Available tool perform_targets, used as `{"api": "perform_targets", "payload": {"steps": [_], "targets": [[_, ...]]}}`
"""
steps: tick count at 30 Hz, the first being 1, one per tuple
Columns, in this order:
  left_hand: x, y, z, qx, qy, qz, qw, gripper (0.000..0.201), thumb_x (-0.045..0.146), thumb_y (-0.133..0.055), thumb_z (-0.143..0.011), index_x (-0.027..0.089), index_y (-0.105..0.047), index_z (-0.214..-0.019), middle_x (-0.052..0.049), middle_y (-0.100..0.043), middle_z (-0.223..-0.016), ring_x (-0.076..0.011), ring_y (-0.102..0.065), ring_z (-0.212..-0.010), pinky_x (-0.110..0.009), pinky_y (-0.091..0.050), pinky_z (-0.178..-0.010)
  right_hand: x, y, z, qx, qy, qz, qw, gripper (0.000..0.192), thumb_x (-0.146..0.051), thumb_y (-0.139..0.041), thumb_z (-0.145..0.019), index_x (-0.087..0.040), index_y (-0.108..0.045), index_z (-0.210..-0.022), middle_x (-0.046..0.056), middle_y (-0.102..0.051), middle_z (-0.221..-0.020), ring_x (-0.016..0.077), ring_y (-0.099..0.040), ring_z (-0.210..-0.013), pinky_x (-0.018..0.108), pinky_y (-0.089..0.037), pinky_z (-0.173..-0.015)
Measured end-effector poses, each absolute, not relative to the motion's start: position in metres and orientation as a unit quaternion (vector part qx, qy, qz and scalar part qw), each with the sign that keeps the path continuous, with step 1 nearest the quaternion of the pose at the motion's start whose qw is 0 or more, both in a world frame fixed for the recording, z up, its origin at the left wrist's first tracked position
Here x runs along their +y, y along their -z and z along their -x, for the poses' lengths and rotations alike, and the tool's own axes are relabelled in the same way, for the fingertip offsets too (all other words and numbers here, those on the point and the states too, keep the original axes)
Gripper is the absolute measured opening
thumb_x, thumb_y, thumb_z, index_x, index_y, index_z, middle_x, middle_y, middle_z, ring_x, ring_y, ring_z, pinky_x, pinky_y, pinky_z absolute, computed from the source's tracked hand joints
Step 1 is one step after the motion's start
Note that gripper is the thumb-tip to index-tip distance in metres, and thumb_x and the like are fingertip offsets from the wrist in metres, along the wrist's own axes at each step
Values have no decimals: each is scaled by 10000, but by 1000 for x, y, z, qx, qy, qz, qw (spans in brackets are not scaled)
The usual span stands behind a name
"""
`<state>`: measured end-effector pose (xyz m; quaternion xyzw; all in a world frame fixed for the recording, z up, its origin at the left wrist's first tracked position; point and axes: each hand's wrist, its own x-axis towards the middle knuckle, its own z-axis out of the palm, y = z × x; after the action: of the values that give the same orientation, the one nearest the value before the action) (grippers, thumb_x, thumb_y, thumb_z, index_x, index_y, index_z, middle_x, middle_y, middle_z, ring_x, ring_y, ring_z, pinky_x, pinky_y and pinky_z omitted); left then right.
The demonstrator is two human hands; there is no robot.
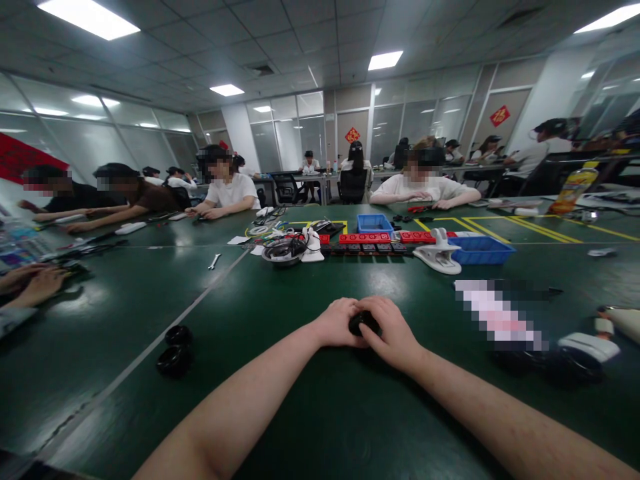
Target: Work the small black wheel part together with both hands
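A bright office with ceiling lights (90, 19) and glass partitions (311, 139) surrounds a long green table (125, 287), with other people (233, 192) seated around it. The black piece (367, 321) is at the near middle of the tabletop, clasped from both sides: the left hand (335, 323) curls around one flank and the right hand (394, 333) closes over the other and across the top. Such a two-sided hold seems meant to keep a rounded body from turning or slipping. Much of it is covered, so its full shape is hard to tell. Two black ring-like pieces (174, 359) stand close together to the left, apparently placed for easy reach yet well apart from the hands. Their walls look glossy and smooth, like moulded plastic. Farther off lie a slim metal wrench (215, 261), a red strip (365, 238), a smooth white clamp (440, 255) and a shallow, straight-sided blue tray (493, 255)
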<state>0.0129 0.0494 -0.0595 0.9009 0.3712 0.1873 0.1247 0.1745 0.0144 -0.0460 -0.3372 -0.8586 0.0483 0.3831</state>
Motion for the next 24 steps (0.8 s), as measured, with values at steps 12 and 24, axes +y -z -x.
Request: {"api": "perform_targets", "payload": {"steps": [12,24], "targets": [[39,62,-29,475,-193,-857,56,371,445,-635,-621,175,-528,-852,-33,-543,-881,-211,-508,-874,-343,-391,-820,29,63,-172,-804,-1,500,322,243,-378,-435,-804,-158,-487,-891,68,-536,-837,199,-492,-807,333,-390,-731],[36,64,-34,478,-218,-850,44,344,416,-634,-591,160,-534,-798,-32,-548,-809,-209,-513,-806,-342,-395,-799,29,60,-172,-806,2,498,321,204,-357,-480,-770,-167,-511,-839,65,-524,-821,200,-483,-800,338,-393,-729]]}}
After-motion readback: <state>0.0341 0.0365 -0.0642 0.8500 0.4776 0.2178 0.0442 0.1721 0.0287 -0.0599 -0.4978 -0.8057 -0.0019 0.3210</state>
